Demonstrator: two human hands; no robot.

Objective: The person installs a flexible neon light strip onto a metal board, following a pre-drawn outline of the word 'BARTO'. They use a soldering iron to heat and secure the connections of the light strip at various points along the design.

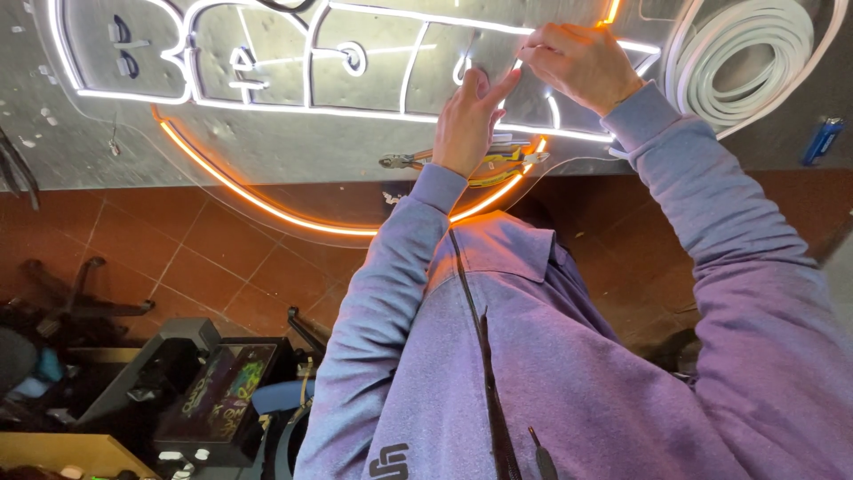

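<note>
1. the right hand [577, 62] is closed, fingertips pinched down on a lit white neon strip [533, 93] where it bends inside the sign's outline; exactly how much of the strip sits between the fingers is hidden.
2. the left hand [466, 124] lies just beside it, fingers together and pressed flat on the clear backing panel [267, 142], thumb lifted toward the right hand; it grips nothing.
3. the strip looks soft, light and rubbery, likely to bend easily but spring back out of tight curves; best held close to the bend, pinched from both sides, not pulled along its length.
4. yellow-handled pliers [462, 162] lie on the panel under the left wrist, near the panel's curved orange-lit edge [267, 203].
5. a coil of unlit white strip [746, 53] rests toward the bench's far right, a blue lighter [824, 138] beyond it.
</note>
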